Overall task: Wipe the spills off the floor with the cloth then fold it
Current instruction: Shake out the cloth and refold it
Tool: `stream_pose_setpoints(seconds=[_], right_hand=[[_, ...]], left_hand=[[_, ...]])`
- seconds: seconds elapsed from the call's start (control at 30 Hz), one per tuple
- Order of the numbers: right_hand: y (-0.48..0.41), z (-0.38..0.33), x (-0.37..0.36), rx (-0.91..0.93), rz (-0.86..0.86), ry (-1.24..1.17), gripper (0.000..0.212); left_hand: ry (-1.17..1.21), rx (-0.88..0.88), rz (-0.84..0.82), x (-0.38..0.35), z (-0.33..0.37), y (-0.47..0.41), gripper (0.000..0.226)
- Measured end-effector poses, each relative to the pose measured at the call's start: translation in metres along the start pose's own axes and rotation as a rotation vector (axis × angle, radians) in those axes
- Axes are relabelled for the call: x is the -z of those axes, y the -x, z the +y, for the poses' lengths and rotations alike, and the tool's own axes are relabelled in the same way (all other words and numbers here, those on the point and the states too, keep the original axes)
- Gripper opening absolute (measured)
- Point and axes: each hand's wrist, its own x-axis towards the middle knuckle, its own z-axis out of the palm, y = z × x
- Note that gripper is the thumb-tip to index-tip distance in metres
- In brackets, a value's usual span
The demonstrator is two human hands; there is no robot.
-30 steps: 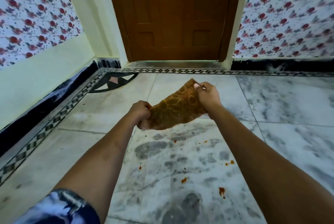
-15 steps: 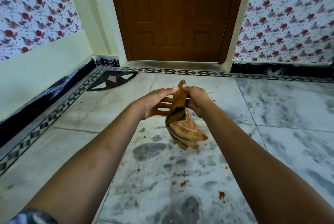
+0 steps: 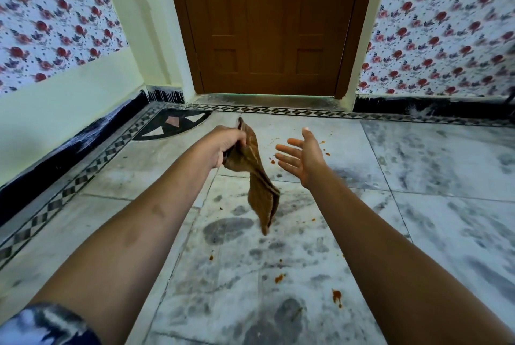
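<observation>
My left hand (image 3: 226,145) grips the upper end of a brown patterned cloth (image 3: 260,191), which hangs folded and narrow above the marble floor. My right hand (image 3: 302,156) is held out beside the cloth with fingers straight and spread, palm toward it, touching nothing. Small orange-red spill spots lie on the floor: one (image 3: 336,295) near my right forearm, another (image 3: 279,277) in the middle, and a few small ones (image 3: 272,161) between my hands.
A closed brown wooden door (image 3: 267,24) stands straight ahead behind a raised sill. Walls with floral paper close in on the left (image 3: 55,24) and right (image 3: 446,24). A black-and-white patterned border (image 3: 83,177) runs along the floor's left edge.
My right hand has let go of the cloth and opened, moving right. The cloth, spread between both hands a second ago, now hangs folded from my left hand alone.
</observation>
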Motion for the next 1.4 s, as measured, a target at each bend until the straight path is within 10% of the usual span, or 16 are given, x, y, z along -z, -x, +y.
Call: stream_pose_setpoints(seconds=[0.2,0.4,0.7,0.87,1.4], right_hand=[[-0.010,0.023,0.021,-0.274,0.127,0.095,0.065],[-0.014,0.038,0.009,-0.256,-0.107,-0.224,0.081],[-0.012,0.037,0.030,-0.190,-0.078,-0.001,0.040],[-0.007,0.030,0.047,-0.184,-0.113,0.108,0.042],[-0.008,0.011,-0.012,0.049,-0.079,0.188,0.009]], left_hand=[[0.200,-0.146,-0.178,0.002,0.048,0.030,0.010],[0.467,-0.171,-0.142,0.027,0.048,0.031,0.010],[0.163,0.065,0.025,0.059,-0.008,0.004,0.018],[-0.033,0.038,0.052,0.062,-0.027,-0.009,0.060],[-0.005,0.057,-0.019,0.010,-0.003,-0.003,0.025]])
